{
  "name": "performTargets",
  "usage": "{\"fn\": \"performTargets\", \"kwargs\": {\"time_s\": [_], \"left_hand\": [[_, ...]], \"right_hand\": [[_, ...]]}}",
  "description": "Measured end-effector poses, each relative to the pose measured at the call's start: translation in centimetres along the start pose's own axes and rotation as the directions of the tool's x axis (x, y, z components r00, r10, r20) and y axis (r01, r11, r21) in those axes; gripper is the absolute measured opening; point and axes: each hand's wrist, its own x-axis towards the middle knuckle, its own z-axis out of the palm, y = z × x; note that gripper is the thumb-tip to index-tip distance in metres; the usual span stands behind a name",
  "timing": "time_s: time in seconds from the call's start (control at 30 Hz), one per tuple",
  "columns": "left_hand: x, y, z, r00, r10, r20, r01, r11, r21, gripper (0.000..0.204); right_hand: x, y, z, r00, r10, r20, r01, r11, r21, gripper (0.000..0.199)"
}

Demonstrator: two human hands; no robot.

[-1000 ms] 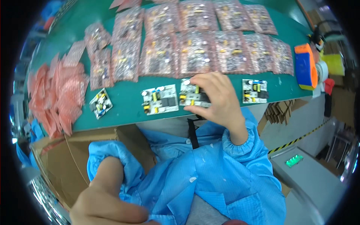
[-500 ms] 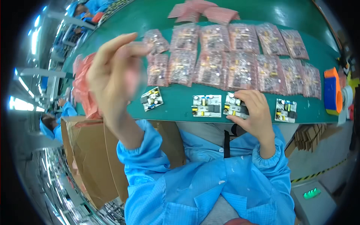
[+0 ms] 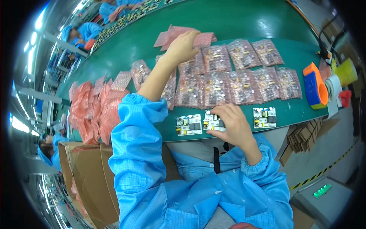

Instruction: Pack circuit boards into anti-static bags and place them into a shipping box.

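Note:
My right hand (image 3: 234, 124) grips a small white circuit board (image 3: 209, 121) at the table's near edge, thumb and fingers on its sides. A second circuit board (image 3: 188, 124) lies just left of it and a third board (image 3: 264, 117) to the right. My left hand (image 3: 183, 46) reaches far over the table onto a loose stack of flat pink bubble bags (image 3: 167, 38). Its thumb and forefinger are apart; the other fingers are partly hidden. Beneath and beyond that forearm stand two rows of boards packed in pink bubble bags (image 3: 216, 89), some covered by my arm.
A heap of pink bubble bags (image 3: 85, 110) lies at the table's left, above an open cardboard box (image 3: 85, 175). An orange and blue tape dispenser (image 3: 315, 87) stands at the right edge beside tape rolls (image 3: 333, 86). Co-workers in blue sit at the far left.
My left hand has swung away from the front left to the bubble bags at the back. The right hand stays on its board. The view has shifted; the leftmost loose board is no longer visible.

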Motion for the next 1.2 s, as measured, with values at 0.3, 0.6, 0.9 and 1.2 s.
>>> {"fn": "performTargets", "kwargs": {"time_s": [0.3, 0.6, 0.9, 1.2], "left_hand": [[3.4, -2.0, 3.3, 0.956, -0.193, 0.22, 0.178, 0.98, 0.085, 0.022], [1.0, -0.5, -5.9, 0.96, -0.243, -0.136, 0.263, 0.953, 0.148, 0.021], [-13.8, 10.9, -11.8, 0.977, -0.07, -0.202, 0.131, 0.941, 0.311, 0.014], [-17.7, 21.1, -5.2, 0.985, 0.108, -0.132, -0.139, 0.958, -0.252, 0.025]], "right_hand": [[-0.6, 0.7, -0.3, 0.999, -0.031, -0.021, 0.031, 1.0, -0.001, 0.056], [-1.0, 0.1, 0.3, 0.998, -0.044, -0.044, 0.042, 0.998, -0.05, 0.056], [-1.1, 0.5, -0.2, 0.999, -0.02, -0.05, 0.018, 0.999, -0.045, 0.055], [-3.6, 0.3, -1.4, 0.994, 0.071, -0.079, -0.081, 0.988, -0.132, 0.066]]}}
